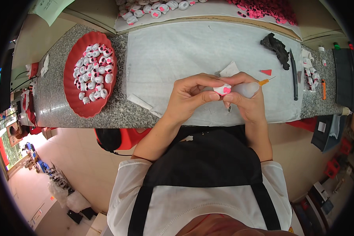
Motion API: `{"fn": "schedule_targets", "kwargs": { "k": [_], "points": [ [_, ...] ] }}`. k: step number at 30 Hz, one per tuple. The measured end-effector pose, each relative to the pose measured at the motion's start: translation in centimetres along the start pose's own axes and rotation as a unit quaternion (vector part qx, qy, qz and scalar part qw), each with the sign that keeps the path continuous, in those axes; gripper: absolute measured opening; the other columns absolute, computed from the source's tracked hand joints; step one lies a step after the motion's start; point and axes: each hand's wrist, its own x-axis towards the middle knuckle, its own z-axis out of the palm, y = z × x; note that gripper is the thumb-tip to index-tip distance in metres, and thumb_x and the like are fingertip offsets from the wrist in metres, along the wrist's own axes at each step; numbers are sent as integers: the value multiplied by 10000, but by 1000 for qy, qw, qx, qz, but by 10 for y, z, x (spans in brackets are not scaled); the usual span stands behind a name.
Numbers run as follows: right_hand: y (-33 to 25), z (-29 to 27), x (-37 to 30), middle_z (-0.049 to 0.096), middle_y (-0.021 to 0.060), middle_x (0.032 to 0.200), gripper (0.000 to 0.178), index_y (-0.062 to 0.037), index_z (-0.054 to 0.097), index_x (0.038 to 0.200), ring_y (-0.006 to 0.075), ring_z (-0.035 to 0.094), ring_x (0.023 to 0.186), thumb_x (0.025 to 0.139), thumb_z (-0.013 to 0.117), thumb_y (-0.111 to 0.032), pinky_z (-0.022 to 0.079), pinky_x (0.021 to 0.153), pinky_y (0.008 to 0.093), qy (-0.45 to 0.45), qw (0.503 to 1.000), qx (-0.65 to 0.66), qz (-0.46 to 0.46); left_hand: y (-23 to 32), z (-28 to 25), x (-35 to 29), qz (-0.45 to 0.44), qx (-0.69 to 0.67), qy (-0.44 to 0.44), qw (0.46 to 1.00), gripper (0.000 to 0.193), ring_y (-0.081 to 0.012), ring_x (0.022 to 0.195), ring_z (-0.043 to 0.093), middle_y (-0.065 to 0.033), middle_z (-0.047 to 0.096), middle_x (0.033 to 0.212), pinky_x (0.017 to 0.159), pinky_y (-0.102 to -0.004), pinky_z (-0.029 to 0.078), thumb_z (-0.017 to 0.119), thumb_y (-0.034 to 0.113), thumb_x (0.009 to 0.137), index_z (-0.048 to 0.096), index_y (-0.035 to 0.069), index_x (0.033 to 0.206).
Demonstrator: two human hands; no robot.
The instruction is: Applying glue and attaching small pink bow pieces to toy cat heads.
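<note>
Above the white sheet (165,51) on the table (51,106), the left hand (187,94) and right hand (252,106) meet, thumbs and fingers pinched on a small white-and-pink piece (221,89) between them — probably to steady it from both sides. A translucent bottle (248,90) sits lodged in the right hand, its orange tip (263,82) pointing outward, seemingly to leave the fingertips free. Similar pieces (92,74) lie in a red dish (70,78) to the left — its raised rim likely stops them rolling away.
</note>
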Motion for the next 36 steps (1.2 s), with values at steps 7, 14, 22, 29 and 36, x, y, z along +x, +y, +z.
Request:
{"fn": "schedule_targets", "kwargs": {
  "k": [7, 14, 22, 29, 36],
  "points": [
    [-4, 0, 0, 551, 109, 769, 258, 30, 508, 904, 129, 510, 555, 660, 589, 9, 407, 448, 219, 19, 998, -57, 9, 3, 5, -1, -19, 41, 36, 998, 247, -163, 867, 516, -115, 548, 937, 776, -278, 406, 550, -39, 711, 528, -24, 956],
    [-4, 3, -1, 549, 103, 760, 266, 21, 500, 929, 123, 508, 551, 669, 554, 30, 410, 448, 214, 21, 998, -65, 6, 0, 8, -2, 44, 141, 51, 988, 242, -141, 873, 513, -87, 556, 928, 796, -283, 389, 552, -16, 717, 531, -16, 958],
    [-2, 0, 0, 545, 100, 742, 247, 16, 500, 911, 122, 506, 549, 670, 558, 13, 409, 450, 218, 18, 999, -35, 23, -2, 7, 0, 30, 87, 39, 995, 244, -157, 876, 510, -104, 547, 930, 783, -280, 403, 565, -6, 713, 514, -18, 952],
    [-3, 3, 4, 538, 97, 734, 233, 21, 500, 891, 127, 504, 546, 665, 557, 21, 408, 443, 224, 9, 999, -36, 7, -1, -1, 3, 1, 17, 20, 1000, 214, -165, 858, 511, -114, 543, 919, 749, -278, 421, 564, -13, 713, 513, -16, 921],
    [-6, 5, 1, 545, 73, 669, 218, 27, 543, 861, 112, 492, 531, 649, 593, 16, 401, 442, 214, 41, 999, -6, 32, -1, 4, 1, -24, 13, 32, 999, 191, -150, 807, 529, -106, 544, 886, 697, -272, 449, 559, 20, 727, 506, -10, 908]
  ]
}}
